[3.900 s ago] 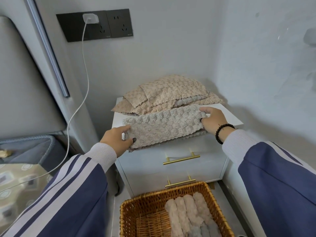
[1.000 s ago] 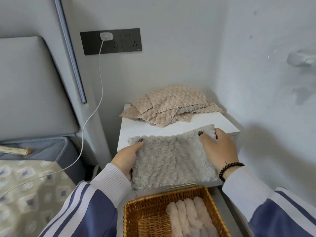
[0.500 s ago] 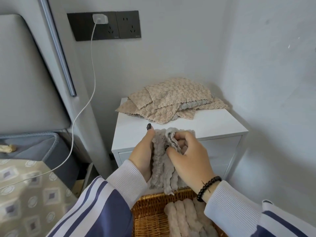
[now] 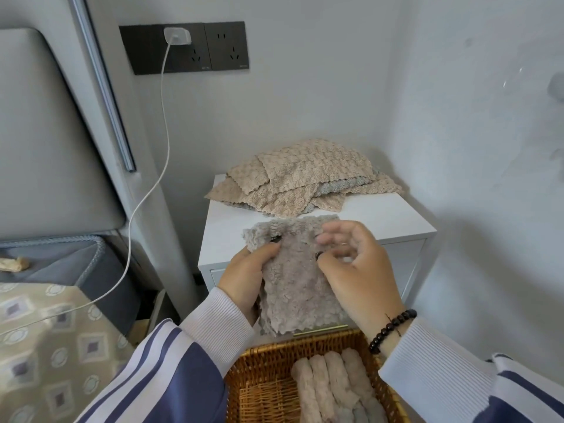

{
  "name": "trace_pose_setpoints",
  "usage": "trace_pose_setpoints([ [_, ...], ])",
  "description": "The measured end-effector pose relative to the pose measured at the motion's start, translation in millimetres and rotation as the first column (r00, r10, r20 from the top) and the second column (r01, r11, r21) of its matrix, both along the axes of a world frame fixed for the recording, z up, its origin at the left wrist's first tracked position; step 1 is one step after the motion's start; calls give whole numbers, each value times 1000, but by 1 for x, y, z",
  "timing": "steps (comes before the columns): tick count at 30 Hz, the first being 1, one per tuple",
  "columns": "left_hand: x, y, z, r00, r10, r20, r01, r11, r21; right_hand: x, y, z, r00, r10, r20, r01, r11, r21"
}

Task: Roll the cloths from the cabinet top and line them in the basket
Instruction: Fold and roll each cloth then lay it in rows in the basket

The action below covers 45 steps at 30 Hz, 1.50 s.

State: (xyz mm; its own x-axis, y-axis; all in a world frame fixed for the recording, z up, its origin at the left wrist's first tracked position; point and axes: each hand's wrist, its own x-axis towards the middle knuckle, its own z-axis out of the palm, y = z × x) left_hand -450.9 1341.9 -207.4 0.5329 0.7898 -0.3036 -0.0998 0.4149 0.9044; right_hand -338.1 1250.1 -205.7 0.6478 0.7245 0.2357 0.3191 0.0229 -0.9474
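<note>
A grey-beige fluffy cloth [image 4: 297, 279], folded in half lengthwise, hangs in the air in front of the white cabinet [image 4: 381, 215]. My left hand [image 4: 247, 276] grips its left edge with the thumb on top. At the cloth's right edge my right hand [image 4: 357, 270] has its fingers curled and blurred. A pile of beige cloths [image 4: 302, 178] lies at the back of the cabinet top. Below, the wicker basket [image 4: 265, 389] holds several rolled cloths [image 4: 332, 389] lined along its right side.
The cabinet stands in a corner, with walls behind and to the right. A charger cable [image 4: 146, 193] hangs from the wall socket [image 4: 183, 47] on the left. A padded headboard [image 4: 45, 141] and a patterned bed cover [image 4: 36, 340] fill the left side.
The cloth, spread wide a second ago, was bunched between both hands and now hangs as a narrower folded strip. The view shifted slightly.
</note>
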Motion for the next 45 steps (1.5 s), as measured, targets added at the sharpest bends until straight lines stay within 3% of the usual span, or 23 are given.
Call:
trace_pose_setpoints([
  [2, -2, 0, 2, 1000, 18, 19, -17, 1000, -23, 9, -1, 0, 993, -98, 65, 102, 993, -53],
  [3, -4, 0, 3, 999, 23, 28, -23, 999, -22, 13, -2, 1, 997, -75, 20, 77, 990, -118],
  [6, -5, 0, 3, 997, 49, 65, -48, 999, -23, 18, -2, 1, 948, 69, -311, -147, 960, -237],
  [8, -5, 1, 2, 995, 65, 69, -64, 998, -27, 19, -4, 2, 911, 132, -392, -228, 951, -210],
  [12, -3, 7, 1, 997, 65, 40, -65, 998, 15, 32, -6, 5, 967, 122, -222, -174, 958, -230],
  [16, -9, 16, 5, 1000, -3, 9, 2, 992, 124, 49, -7, 13, 976, 213, -48, -213, 881, -422],
  [19, -19, 22, 7, 969, -230, -89, 242, 958, 156, 60, -12, 20, 941, 339, 10, -281, 795, -538],
  [22, -22, 17, 3, 844, -498, -201, 524, 845, 109, 62, -15, 21, 882, 471, 12, -379, 725, -575],
  [25, -17, 12, -7, 757, -567, -325, 630, 765, 132, 61, -13, 18, 842, 539, -8, -426, 657, -622],
  [28, -15, 15, -9, 812, -541, -218, 575, 806, 140, 67, -14, 18, 858, 507, -81, -453, 672, -586],
  [32, -17, 16, 3, 870, -486, -76, 492, 851, 186, 81, -21, 23, 845, 431, -316, -526, 775, -349],
  [36, -16, 9, 9, 943, -319, 100, 306, 944, 127, 79, -19, 16, 648, 326, -689, -457, 889, -9],
  [38, -15, 6, 8, 958, -235, 167, 218, 970, 112, 68, -16, 10, 534, 325, -781, -419, 904, 90],
  [40, -14, 4, 8, 966, -185, 179, 163, 978, 131, 55, -15, 9, 489, 338, -804, -429, 896, 116],
  [45, -12, 13, 2, 995, -102, 19, 90, 939, 331, 41, -14, 9, 744, 262, -614, -427, 894, -135],
])
